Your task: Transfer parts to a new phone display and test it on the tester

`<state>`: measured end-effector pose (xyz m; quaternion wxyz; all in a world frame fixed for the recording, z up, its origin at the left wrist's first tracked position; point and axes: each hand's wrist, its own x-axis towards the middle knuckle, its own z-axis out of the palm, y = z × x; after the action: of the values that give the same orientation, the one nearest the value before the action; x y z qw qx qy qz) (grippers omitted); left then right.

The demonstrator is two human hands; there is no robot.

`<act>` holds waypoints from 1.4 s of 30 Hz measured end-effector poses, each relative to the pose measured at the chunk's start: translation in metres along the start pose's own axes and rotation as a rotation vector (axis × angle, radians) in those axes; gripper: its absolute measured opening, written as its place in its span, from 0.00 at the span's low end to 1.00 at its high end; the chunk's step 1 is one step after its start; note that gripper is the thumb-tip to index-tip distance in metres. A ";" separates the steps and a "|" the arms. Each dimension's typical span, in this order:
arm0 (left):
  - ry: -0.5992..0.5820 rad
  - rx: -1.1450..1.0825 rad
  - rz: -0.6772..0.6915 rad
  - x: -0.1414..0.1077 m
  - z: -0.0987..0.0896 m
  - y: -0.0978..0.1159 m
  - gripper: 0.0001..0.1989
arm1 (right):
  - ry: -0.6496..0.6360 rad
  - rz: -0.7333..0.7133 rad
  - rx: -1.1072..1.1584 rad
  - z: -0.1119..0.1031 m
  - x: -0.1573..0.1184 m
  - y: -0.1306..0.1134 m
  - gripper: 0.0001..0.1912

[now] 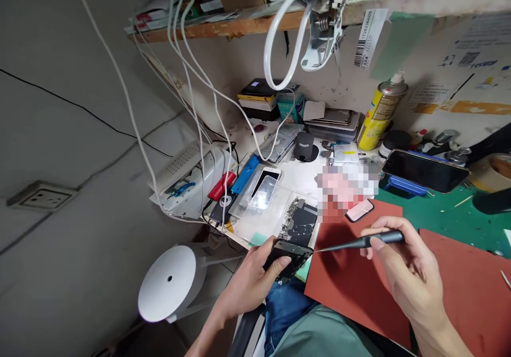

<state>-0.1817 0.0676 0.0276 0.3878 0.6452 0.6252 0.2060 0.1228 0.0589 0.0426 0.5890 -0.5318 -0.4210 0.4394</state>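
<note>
My left hand (261, 272) is wrapped round a dark opened phone (293, 256), its thumb on the near side and its fingers behind. The phone is tilted above the table's front edge. In my right hand (411, 272) is a black-handled screwdriver (359, 241), pinched between thumb and fingers. The thin tip points left and is at the phone's right edge; whether it touches cannot be told. Just behind the phone lies a tray of dark phone parts and small metal pieces (302, 223). A small pink-faced device (360, 210) rests on the red mat (339, 272).
A white phone (266, 179) and clear cases lie back left. At the back right stand a yellow spray can (381, 113) and a dark phone (425, 169) on a blue holder. White cables and a ring lamp (268, 48) hang above. A round stool (170, 282) stands left.
</note>
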 end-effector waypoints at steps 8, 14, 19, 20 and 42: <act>0.069 0.019 0.031 0.002 0.005 -0.003 0.21 | 0.010 0.016 -0.004 0.001 -0.004 -0.002 0.11; 0.075 -0.010 0.059 0.002 0.006 -0.004 0.19 | 0.004 0.007 -0.004 0.001 -0.003 0.000 0.11; 0.076 0.019 -0.005 0.001 0.006 -0.005 0.24 | 0.033 0.027 -0.036 0.002 -0.004 -0.001 0.11; 0.077 0.008 -0.007 0.001 0.007 -0.005 0.23 | 0.025 0.009 -0.022 0.003 -0.004 -0.001 0.11; -0.039 -0.103 0.057 0.008 0.006 0.004 0.18 | 0.033 0.003 0.010 0.008 -0.004 -0.003 0.12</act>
<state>-0.1734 0.0745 0.0252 0.4266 0.6456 0.5876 0.2364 0.1140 0.0571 0.0464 0.5981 -0.5365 -0.4081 0.4334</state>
